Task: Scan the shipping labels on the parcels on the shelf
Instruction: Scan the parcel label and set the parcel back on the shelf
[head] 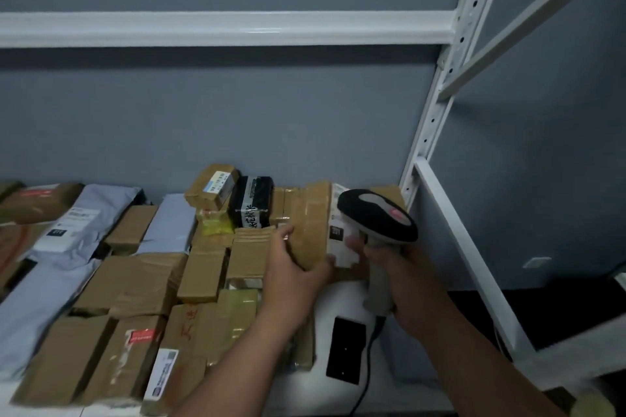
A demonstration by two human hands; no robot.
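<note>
Two hands are at work on one parcel near the right end of the shelf. The left hand holds a taped cardboard box from its near left side, fingers curled over the upper edge and thumb at the lower corner, tipping it up so that its white shipping label faces right. The right hand is wrapped around the handle of a barcode scanner, whose black-and-grey head sits just beside the label, close enough that part of the label is hidden behind it.

The box looks light, since one hand keeps it tilted, and stiff enough to hold by its edges. Its glossy brown tape probably makes the faces slippery, so corners and edges are the safer places for a grip. The left grip lies clear of the label, on the side away from the scanner, which leaves the printed face open to the beam.

Many other parcels cover the shelf to the left: cardboard boxes, grey poly mailers that would flex and need flattening before a scan, and a black packet at the back. A dark phone-like device lies flat on the bare white shelf beneath the forearms, next to the scanner's cable. White uprights of the shelf frame rise at right.
</note>
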